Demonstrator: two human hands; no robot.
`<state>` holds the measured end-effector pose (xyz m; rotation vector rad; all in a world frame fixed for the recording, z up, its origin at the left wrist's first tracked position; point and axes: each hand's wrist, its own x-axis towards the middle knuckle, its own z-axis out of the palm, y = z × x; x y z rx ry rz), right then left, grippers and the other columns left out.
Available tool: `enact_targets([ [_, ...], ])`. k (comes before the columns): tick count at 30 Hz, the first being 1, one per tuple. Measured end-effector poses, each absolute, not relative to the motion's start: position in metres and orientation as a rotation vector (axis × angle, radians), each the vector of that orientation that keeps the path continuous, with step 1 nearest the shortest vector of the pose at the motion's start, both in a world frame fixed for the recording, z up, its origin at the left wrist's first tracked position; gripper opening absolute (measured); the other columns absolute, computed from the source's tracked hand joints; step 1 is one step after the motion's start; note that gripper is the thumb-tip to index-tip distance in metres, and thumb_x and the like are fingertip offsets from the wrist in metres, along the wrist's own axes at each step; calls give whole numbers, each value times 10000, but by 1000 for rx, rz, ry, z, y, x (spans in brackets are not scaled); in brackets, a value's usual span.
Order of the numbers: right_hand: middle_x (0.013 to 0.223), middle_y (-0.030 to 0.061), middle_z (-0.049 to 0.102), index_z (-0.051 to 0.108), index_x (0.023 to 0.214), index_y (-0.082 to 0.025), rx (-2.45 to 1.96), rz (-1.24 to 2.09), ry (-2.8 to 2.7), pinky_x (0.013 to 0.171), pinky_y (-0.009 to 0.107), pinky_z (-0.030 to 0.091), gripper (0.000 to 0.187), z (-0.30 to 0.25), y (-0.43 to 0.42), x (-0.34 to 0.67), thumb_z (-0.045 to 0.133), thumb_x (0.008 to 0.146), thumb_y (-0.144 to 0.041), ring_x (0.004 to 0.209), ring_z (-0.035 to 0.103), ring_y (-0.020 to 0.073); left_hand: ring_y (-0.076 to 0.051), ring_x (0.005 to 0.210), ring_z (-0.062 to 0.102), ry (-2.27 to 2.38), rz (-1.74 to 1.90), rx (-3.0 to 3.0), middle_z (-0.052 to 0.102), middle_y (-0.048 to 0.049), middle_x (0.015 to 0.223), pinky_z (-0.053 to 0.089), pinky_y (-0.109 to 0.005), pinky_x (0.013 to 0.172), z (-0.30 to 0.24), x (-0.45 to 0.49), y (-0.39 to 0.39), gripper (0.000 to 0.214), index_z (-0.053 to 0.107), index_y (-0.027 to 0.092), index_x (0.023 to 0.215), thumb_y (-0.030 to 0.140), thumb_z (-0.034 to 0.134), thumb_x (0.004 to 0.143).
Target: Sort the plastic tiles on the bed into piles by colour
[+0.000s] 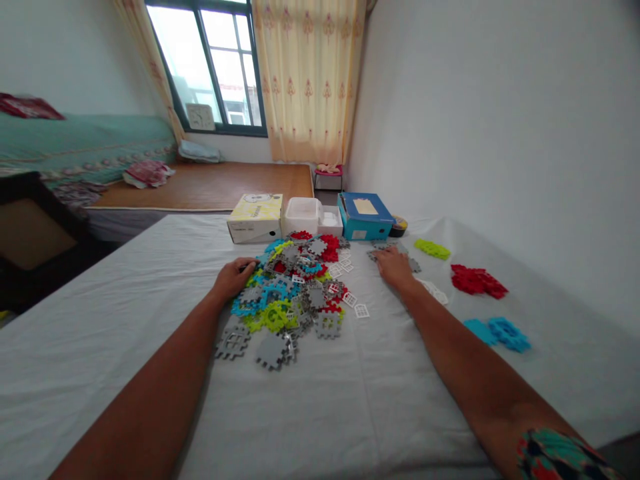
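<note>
We can read no words: print on the yellow-and-white box [256,223] and blue box [373,219] is too small.

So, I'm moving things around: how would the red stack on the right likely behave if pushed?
The red stack would probably spread apart rather than move as one, since it looks unevenly layered. It lies low and flat, so it seems unlikely to roll or tip. Its jagged edges might snag on the pale cloth.

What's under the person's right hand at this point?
Gray puzzle pieces show around the right hand, lying on the white cloth. Whatever sits directly beneath the hand is covered, so how many pieces are there can't be told.
</note>
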<state>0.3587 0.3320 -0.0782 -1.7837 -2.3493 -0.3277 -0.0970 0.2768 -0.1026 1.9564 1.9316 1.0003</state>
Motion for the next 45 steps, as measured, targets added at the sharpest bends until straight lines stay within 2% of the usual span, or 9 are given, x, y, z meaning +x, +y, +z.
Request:
enact_targets([
  [7, 1104, 106, 706, 668, 1200, -213, -1587, -246, -2522, 888, 333, 420, 353, -87, 330, 343, 440, 931, -199, 1036, 576, 242, -245, 1011, 653, 1895, 1045, 1973, 725, -58, 1067, 487, -350, 937, -100, -95, 273, 428, 733, 200, 999, 474, 460, 816],
  [12, 1121, 105, 701, 704, 1107, -201, -1584, -241, -2394, 866, 355, 441, 297, -82, 326, 339, 480, 912, -183, 1028, 588, 255, -241, 992, 658, 1898, 1038, 1951, 726, -51, 1066, 494, -353, 927, -101, -94, 274, 415, 739, 210, 997, 461, 461, 819],
  [18, 911, 35, 727, 698, 1031, -204, -996, 520, -2545, 746, 281, 486, 210, -59, 293, 304, 591, 887, -313, 768, 644, 153, -244, 1015, 651, 1900, 1035, 1959, 723, -73, 1068, 490, -351, 922, -100, -93, 274, 426, 730, 187, 1011, 453, 453, 827],
  [24, 1154, 113, 658, 626, 1183, -205, -623, 390, -2557, 935, 405, 444, 467, -59, 263, 263, 730, 776, -410, 1084, 574, 239, -233, 1023, 647, 1905, 1028, 1962, 723, -59, 1071, 485, -335, 930, -99, -91, 271, 409, 726, 206, 1016, 446, 454, 827],
  [27, 1203, 129, 630, 595, 1234, -195, -573, 380, -2587, 941, 403, 450, 572, -66, 258, 258, 752, 744, -445, 1107, 560, 248, -229, 1028, 645, 1921, 1020, 1972, 722, -55, 1074, 481, -329, 935, -98, -91, 270, 402, 727, 209, 1014, 439, 458, 823],
  [32, 1140, 101, 661, 652, 1157, -205, -513, 361, -2606, 931, 357, 449, 284, -65, 252, 253, 558, 912, -312, 1051, 585, 202, -226, 1032, 645, 1924, 1007, 1971, 722, -52, 1078, 482, -327, 932, -99, -92, 271, 408, 725, 215, 1020, 444, 448, 826],
  [37, 951, 85, 681, 713, 1009, -198, -856, 283, -2408, 815, 324, 471, 278, -54, 268, 264, 523, 923, -381, 870, 606, 190, -241, 1039, 642, 1918, 1016, 1995, 722, -57, 1080, 483, -347, 934, -102, -95, 275, 429, 728, 217, 1023, 466, 440, 825],
  [41, 804, 46, 682, 673, 1115, -187, -1303, 277, -1987, 707, 303, 496, 350, -64, 312, 307, 550, 867, -400, 693, 604, 170, -233, 1044, 639, 1936, 1000, 1993, 722, -44, 1082, 477, -341, 942, -102, -95, 274, 420, 727, 234, 1023, 465, 436, 826],
  [45, 933, 95, 707, 628, 1192, -136, -1511, 370, -1708, 685, 326, 533, 436, -86, 348, 352, 484, 851, -365, 796, 646, 204, -235, 1049, 637, 1925, 1006, 1987, 721, -51, 1085, 475, -337, 943, -100, -94, 274, 427, 726, 222, 1025, 465, 437, 827],
])
